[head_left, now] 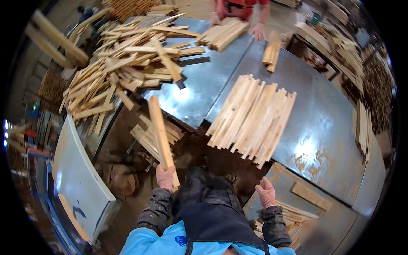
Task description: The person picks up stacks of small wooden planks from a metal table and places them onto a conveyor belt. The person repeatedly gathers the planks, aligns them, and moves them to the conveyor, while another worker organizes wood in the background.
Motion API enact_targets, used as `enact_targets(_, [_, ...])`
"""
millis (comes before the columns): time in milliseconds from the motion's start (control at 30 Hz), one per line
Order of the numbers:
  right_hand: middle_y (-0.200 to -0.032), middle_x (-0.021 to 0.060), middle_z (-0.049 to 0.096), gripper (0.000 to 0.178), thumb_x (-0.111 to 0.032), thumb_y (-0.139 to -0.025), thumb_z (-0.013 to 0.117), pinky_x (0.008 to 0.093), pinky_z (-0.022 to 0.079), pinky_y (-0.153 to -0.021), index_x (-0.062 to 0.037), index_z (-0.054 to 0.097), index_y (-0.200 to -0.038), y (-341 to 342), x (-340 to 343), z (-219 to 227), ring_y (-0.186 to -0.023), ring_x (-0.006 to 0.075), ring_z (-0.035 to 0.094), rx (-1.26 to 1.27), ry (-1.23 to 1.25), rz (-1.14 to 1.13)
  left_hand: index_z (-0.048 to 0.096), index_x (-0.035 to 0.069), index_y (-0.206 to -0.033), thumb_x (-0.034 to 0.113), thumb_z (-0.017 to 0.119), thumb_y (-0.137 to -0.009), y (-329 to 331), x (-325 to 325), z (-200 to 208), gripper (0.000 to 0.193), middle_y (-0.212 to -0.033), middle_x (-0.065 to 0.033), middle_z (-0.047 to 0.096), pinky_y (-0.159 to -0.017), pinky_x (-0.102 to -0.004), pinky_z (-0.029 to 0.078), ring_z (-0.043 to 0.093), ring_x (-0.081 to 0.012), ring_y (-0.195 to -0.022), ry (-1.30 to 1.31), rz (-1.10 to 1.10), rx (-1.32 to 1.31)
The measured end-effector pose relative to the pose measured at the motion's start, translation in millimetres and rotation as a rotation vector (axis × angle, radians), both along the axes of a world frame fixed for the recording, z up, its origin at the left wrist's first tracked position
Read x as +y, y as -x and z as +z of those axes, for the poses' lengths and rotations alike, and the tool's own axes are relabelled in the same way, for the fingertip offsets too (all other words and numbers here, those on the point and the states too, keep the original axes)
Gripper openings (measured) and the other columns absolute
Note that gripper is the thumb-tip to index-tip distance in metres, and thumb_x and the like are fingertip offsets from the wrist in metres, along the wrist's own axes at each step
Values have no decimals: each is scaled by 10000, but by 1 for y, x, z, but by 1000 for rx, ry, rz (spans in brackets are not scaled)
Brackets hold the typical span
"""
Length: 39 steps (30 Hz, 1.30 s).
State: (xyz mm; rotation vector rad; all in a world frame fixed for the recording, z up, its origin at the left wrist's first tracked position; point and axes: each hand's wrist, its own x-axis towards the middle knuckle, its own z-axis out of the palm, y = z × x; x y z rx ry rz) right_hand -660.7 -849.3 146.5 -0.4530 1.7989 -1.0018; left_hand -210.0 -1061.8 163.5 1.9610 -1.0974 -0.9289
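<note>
My left hand (165,176), in a pinkish knit glove, is closed around the lower end of a long wooden strip (158,129). The strip stands tilted, its far end near the edge of the metal table. My right hand (266,193), gloved alike, holds nothing; its fingers are apart and slightly bent. It hovers by the corner of a lower worktop (276,176) on the right. Ahead of it, a row of wooden strips (253,119) lies side by side on the metal table (323,97), their near ends uneven.
A jumbled heap of strips (127,63) covers the table's far left. Across the table, a person in red (238,9) has gloved hands by a strip stack (223,34) and a smaller bundle (272,51). A single board (311,196) rests on the lower worktop. A white panel (80,170) stands left.
</note>
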Motion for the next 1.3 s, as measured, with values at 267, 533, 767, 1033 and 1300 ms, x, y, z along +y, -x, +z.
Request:
enact_targets(267, [-1573, 278, 559, 816, -149, -949, 800, 399, 457, -1181, 81, 398, -1621, -45, -70, 35, -1446, 347, 569, 62, -285, 338, 666, -6, -1208, 131, 809, -873, -126, 30, -63, 389, -1040, -128, 747, -803, -398, 593, 711, -245, -877, -211, 546, 153])
enact_targets(533, [-1404, 182, 699, 764, -249, -946, 815, 340, 519, -1068, 42, 494, -1575, -127, -107, 69, -1286, 227, 665, 54, -613, 475, 718, -49, -1086, 304, 804, -910, -277, -34, -260, 404, -957, -155, 747, -769, -462, 580, 703, -270, -834, -333, 408, -128])
enact_targets(767, [-1479, 207, 662, 758, -352, -984, 769, 367, 502, -1106, 7, 490, -1591, -164, -141, 67, -1349, 295, 641, 195, -832, 615, 547, -68, -1466, 123, 770, -984, -257, -82, -301, 564, -1252, -176, 705, -910, -444, 579, 699, -306, -1059, -256, 405, 359])
enact_targets(1033, [-1527, 251, 617, 758, -369, -1001, 739, 392, 481, -1156, -27, 468, -1620, -186, -153, 56, -1408, 350, 609, 146, -823, 550, 452, 23, -1599, -24, 704, -1009, -272, -85, -343, 643, -1437, -183, 635, -1029, -413, 552, 674, -287, -1190, -598, 253, 603])
enact_targets(1300, [-1487, 263, 644, 724, -324, -995, 731, 397, 479, -1160, -6, 485, -1597, -192, -158, 56, -1383, 368, 625, 128, -708, 523, 606, -95, -1398, 131, 688, -1014, -286, -80, -323, 453, -1260, -193, 708, -994, -402, 529, 668, -270, -1086, -793, -31, 405])
